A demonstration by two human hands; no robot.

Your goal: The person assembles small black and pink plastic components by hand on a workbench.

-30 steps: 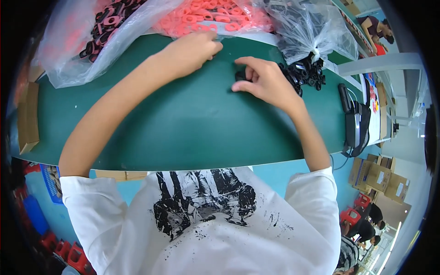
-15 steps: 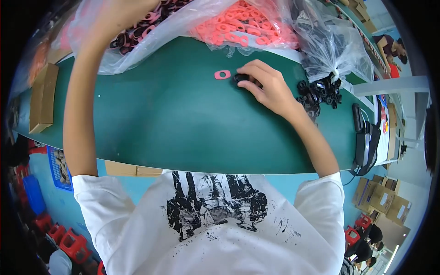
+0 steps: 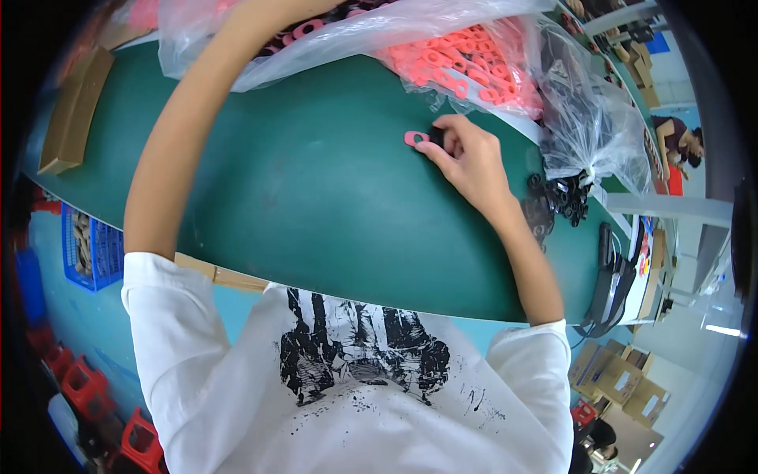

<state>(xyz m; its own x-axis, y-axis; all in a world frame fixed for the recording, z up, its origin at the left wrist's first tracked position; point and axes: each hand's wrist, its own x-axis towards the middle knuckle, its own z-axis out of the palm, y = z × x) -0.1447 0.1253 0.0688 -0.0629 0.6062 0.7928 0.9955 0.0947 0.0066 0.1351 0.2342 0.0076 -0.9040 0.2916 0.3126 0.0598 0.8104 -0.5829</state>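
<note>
One loose pink ring [image 3: 411, 137] is lying at the upper centre of the frame, and one black piece [image 3: 437, 137] is sitting in the right hand [image 3: 471, 155]. Three clear bags are lining the top: one with mixed dark and pink rings [image 3: 308, 30], one with coral rings [image 3: 454, 57], one tied bag [image 3: 591, 126]. One heap of black parts [image 3: 567, 197], too crowded to count, is lying right of centre.

The right hand is clamping its thumb and fingers on the black piece, the thumb tip now meeting the pink ring; half a second ago that ring was lying just apart from the hand. The left hand, partly showing at the upper left then, is now reaching beyond the top edge, so I cannot tell its state.

The left forearm [image 3: 180, 142] is crossing the upper left and hiding part of the mixed rings' bag; the right fingers are covering much of the black piece. One cardboard box [image 3: 76, 110] is standing on the green surface [image 3: 316, 205] at upper left, and one blue basket [image 3: 107, 251] is resting below it.
</note>
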